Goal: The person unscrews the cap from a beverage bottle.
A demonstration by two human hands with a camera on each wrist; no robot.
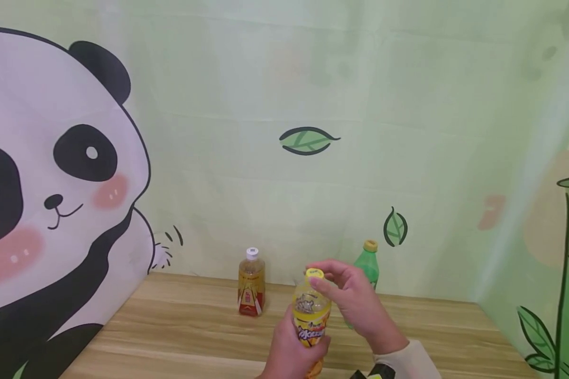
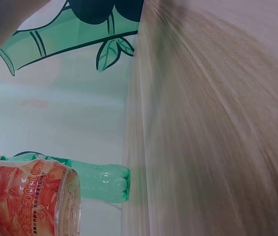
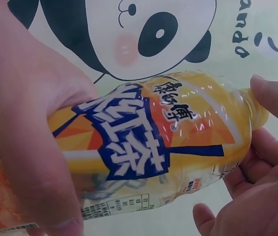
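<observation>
A clear plastic tea bottle point(image 1: 306, 304) with a yellow and orange label is held roughly upright in my left hand point(image 1: 291, 347), whose fingers and thumb wrap its lower half. My right hand point(image 1: 360, 302) pinches the yellow cap point(image 1: 315, 272) at the top between thumb and fingers. In the right wrist view the cap point(image 3: 257, 109) sits on the bottle's neck, and white characters on a blue patch mark the label point(image 3: 134, 137). The bottle's orange lower part point(image 2: 28, 196) stands apart from the tabletop in the left wrist view.
A brown-red bottle point(image 1: 252, 287) with a white cap stands on the wooden table point(image 1: 194, 326) to the left. Behind my right hand is a green bottle point(image 1: 369, 263) with a yellow cap, partly hidden. A panda-printed backdrop point(image 1: 265, 184) rises behind the table.
</observation>
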